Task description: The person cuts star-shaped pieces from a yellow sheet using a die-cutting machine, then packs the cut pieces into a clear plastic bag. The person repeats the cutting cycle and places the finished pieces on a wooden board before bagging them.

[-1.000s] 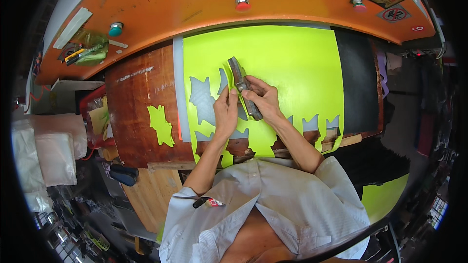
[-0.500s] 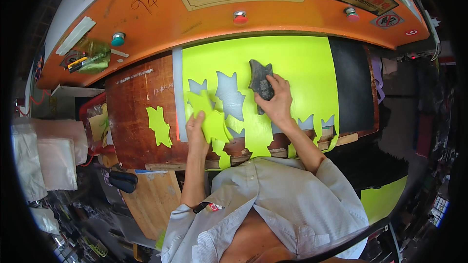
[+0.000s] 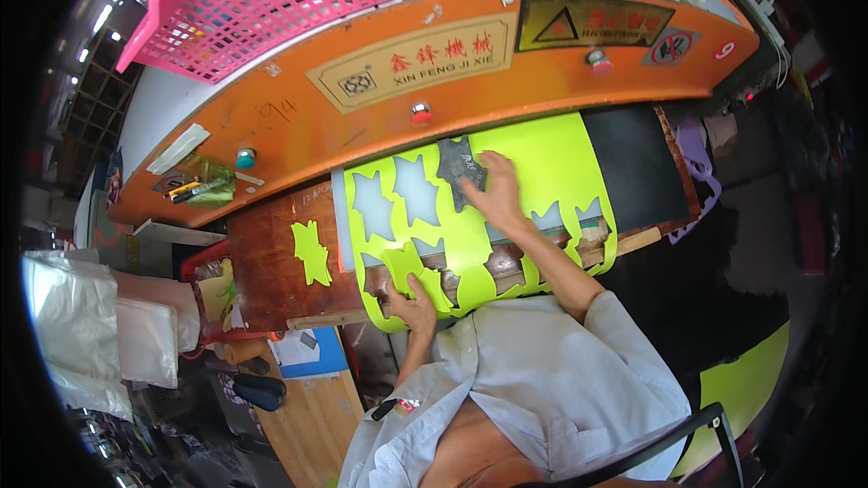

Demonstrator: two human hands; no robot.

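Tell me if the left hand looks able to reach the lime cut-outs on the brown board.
Probably yes: nothing tall appears to stand between the left hand and those cut-outs, just the lime sheet and brown board. It seems to hold another lime piece, which may hamper its grip.

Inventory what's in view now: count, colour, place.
Sheet: 1, lime, centre
Block: 1, dark grey, on sheet
Board: 1, brown, left of sheet
Cut pieces: at least 2, lime, on board, over sheet
Mat: 1, black, right of sheet
Beam: 1, orange, behind sheet
Buttons: 3, teal and red, on beam
Basket: 1, pink, upper left
Plastic sheets: several, clear, far left
Folder: 1, blue, lower left
Left hand: 1, at cut pieces
Right hand: 1, at block
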